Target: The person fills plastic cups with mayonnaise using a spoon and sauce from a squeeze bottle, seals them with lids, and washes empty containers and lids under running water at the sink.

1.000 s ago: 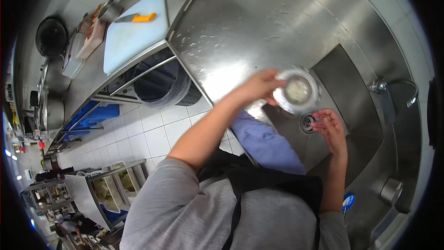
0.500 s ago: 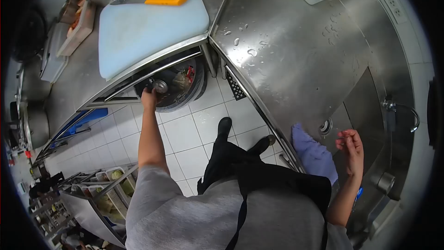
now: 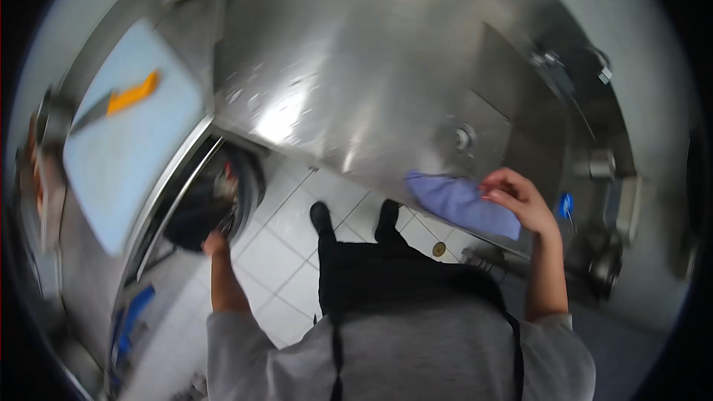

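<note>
My left hand [image 3: 215, 243] is low at the near rim of the round dark bin [image 3: 256, 186] under the counter. Motion blur smears its fingers, and I cannot see whether the small metal bowl is in it. Some red and pale scraps [image 3: 226, 178] show inside the bin. My right hand [image 3: 518, 197] hovers at the purple cloth [image 3: 464, 204] on the sink's front edge. Its fingers are loosely curled, with a gap between thumb and forefinger and nothing visible in them. Whether the fingertips touch the cloth is unclear.
A yellow-handled knife [image 3: 134, 94] lies on the white cutting board [image 3: 141, 163] to the left. Ahead is a wet steel counter [image 3: 334, 52] with a sink drain [image 3: 464, 136] and a tap [image 3: 549, 59]. A metal pot [image 3: 600, 163] stands at the right.
The view has swung to the right. My left hand, which held a small metal bowl over the bin, is now at the bin's near rim. My right hand has come closer to the cloth.
</note>
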